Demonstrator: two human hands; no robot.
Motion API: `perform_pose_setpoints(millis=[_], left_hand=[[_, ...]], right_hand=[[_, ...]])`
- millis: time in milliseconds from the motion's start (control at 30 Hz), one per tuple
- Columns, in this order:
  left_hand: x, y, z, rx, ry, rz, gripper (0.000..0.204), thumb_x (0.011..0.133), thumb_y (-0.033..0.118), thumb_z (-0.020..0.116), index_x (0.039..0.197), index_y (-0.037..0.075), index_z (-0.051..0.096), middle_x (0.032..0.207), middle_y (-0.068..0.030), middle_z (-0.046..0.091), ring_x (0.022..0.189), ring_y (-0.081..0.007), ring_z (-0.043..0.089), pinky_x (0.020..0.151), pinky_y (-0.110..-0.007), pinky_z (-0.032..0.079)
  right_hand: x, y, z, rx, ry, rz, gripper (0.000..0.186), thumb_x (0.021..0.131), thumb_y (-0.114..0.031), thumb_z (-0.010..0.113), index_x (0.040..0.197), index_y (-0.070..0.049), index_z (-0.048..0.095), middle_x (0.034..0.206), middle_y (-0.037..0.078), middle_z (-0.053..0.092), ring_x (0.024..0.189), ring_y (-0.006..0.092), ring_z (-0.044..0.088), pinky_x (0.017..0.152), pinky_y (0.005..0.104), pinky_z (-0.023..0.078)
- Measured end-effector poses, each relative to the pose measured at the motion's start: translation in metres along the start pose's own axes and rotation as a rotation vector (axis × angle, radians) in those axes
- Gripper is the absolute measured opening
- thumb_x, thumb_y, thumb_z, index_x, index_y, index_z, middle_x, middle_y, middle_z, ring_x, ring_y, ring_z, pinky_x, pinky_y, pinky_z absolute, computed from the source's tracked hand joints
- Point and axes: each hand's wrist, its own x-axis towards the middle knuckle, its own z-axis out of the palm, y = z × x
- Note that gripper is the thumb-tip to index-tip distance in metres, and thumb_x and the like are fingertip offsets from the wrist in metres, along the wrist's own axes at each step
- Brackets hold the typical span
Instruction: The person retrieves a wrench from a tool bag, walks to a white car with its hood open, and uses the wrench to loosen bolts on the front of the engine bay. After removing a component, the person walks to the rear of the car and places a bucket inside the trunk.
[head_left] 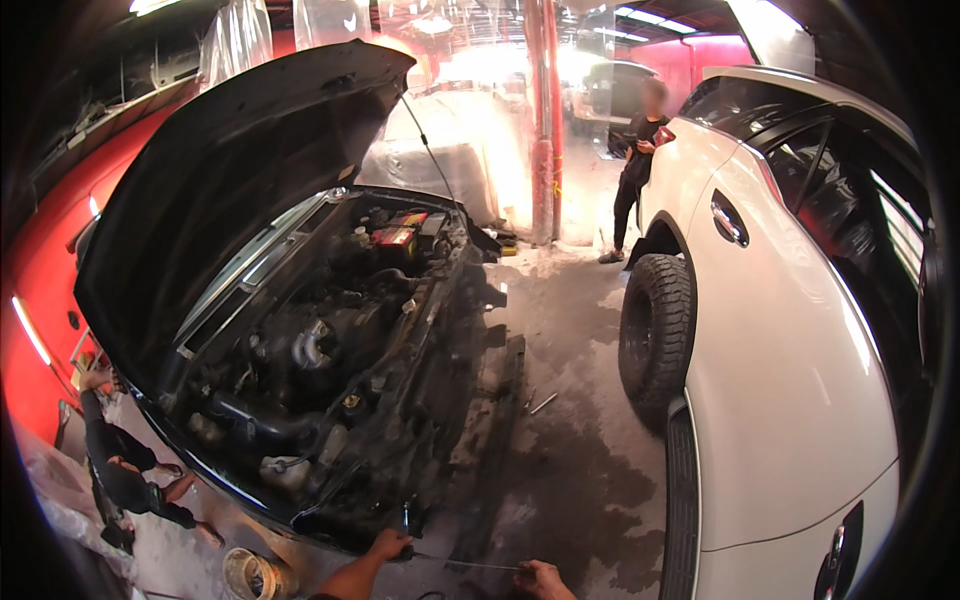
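Observation:
My left hand is closed at the near front corner of the black car; its fingertips are too small to show what they grip. Just above them a small, shiny, upright metal piece stands at the car's edge. From beside the left hand a thin, pale, cord-like strand runs to my right hand, which is closed around its other end. Whether it is a wire or a thin rod is unclear. The car's hood is raised, baring the engine bay, and its front lacks a bumper.
A white vehicle with a chunky tire and side step lines the right. One person stands beside it; another is at far left. A bucket sits lower left. Tools lie on the wet-stained floor.

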Motion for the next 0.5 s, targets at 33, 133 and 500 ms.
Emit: perform_pose_setpoints(millis=[33,133,500], left_hand=[[0.002,0.0,0.0,0.022,0.004,-0.005,0.048,0.081,0.047,0.067,0.095,0.002,0.071,0.094,-0.0218,0.068,0.094,-0.0364,0.065,0.083,-0.041,0.049],[-0.006,-0.015,0.0,0.061,0.038,0.007,0.047,0.081,0.047,0.066,0.095,0.003,0.072,0.094,-0.0216,0.068,0.094,-0.0362,0.065,0.083,-0.04,0.049],[-0.007,0.01,-0.005,0.035,-0.02,-0.027,0.046,0.082,0.048,0.066,0.096,0.004,0.072,0.095,-0.0211,0.068,0.095,-0.0361,0.064,0.085,-0.04,0.048]], right_hand=[[-0.003,0.004,-0.003,-0.171,-0.045,-0.172,0.023,0.086,-0.014,0.058,0.101,0.001,0.065,0.06,0.007,0.055,0.048,0.0184,0.048,0.043,0.0318,0.037],[-0.052,-0.007,0.029,-0.195,-0.106,-0.478,0.024,0.082,-0.005,0.058,0.105,0.001,0.064,0.07,0.01,0.061,0.061,0.0221,0.059,0.053,0.0341,0.048],[-0.043,-0.032,-0.006,-0.465,-0.308,-0.064,0.028,0.08,-0.001,0.061,0.108,0.003,0.062,0.094,0.015,0.067,0.082,0.0289,0.066,0.072,0.0383,0.053]])
